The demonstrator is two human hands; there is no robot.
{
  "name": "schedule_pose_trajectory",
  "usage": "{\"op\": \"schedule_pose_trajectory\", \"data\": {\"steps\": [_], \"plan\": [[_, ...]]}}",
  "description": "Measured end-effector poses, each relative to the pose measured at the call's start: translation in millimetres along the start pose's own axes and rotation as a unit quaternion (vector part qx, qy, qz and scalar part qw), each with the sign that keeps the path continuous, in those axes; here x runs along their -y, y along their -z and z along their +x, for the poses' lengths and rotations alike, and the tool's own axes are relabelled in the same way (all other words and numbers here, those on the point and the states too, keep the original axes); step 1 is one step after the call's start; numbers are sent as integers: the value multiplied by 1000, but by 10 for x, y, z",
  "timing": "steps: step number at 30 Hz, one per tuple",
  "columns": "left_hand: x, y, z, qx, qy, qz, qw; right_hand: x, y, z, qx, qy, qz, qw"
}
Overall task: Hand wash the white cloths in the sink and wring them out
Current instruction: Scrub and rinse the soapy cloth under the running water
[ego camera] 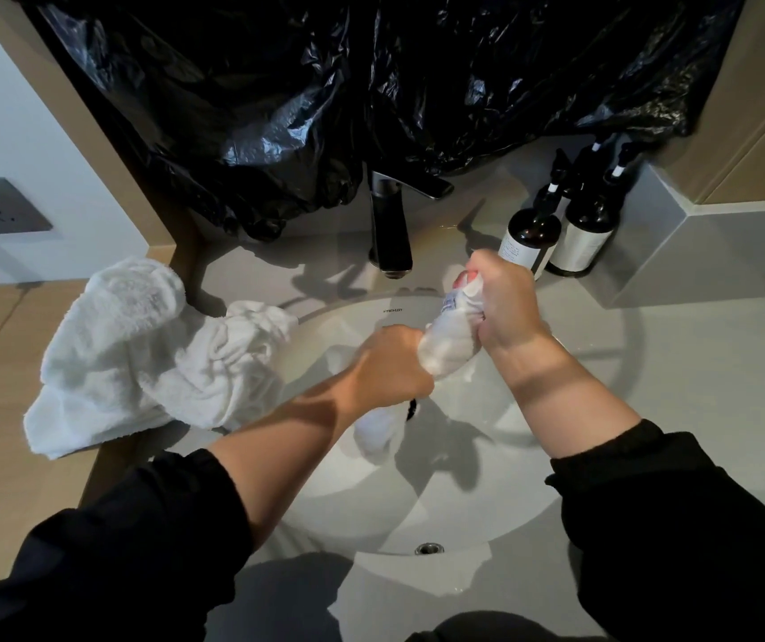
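The left hand [390,368] and the right hand [508,312] each have their grip clamped on 1 white cloth [448,347]. Both fists curl round it close together, the right higher and nearer the tap [390,224], the left lower. The cloth is bunched into a thick roll between them, and its loose tail hangs below the left fist. It is held in the air over the sink [417,502], not lying in the basin.

Judging by its look, the cloth is soft and limp, heavier wet than dry, and in no danger of breaking. A wet roll may slide through a loose fist, so whole-hand holds at opposite ends suit it best, with the twist running through the middle. The hanging tail would need its own squeeze.

Counted: 1 cloth in hand. The heap of cloths [140,354] at the sink's left rim looks like 2, though the folds hide where one ends. On the tabletop [695,386] stand 2 labelled bottles [529,238], under 1 black plastic sheet [325,85].
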State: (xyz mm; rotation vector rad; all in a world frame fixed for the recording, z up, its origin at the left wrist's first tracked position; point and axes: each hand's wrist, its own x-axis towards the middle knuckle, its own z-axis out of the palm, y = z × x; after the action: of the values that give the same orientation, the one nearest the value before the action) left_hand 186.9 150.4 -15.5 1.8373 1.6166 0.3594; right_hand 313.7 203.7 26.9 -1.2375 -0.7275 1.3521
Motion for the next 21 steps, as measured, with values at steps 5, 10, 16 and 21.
{"op": "schedule_pose_trajectory", "data": {"steps": [5, 10, 16, 21], "plan": [[5, 69, -11, 139, 71, -211, 965, -20, 7, 13, 28, 41, -87, 995], [29, -22, -65, 239, 101, -372, 891, -67, -31, 4, 44, 31, -84, 995], [131, -96, -39, 330, 114, -410, 843, -154, -42, -7, 14, -16, -39, 999], [183, -113, -32, 371, 105, -467, 795, -202, -15, -2, 17, -56, 9, 998]]}}
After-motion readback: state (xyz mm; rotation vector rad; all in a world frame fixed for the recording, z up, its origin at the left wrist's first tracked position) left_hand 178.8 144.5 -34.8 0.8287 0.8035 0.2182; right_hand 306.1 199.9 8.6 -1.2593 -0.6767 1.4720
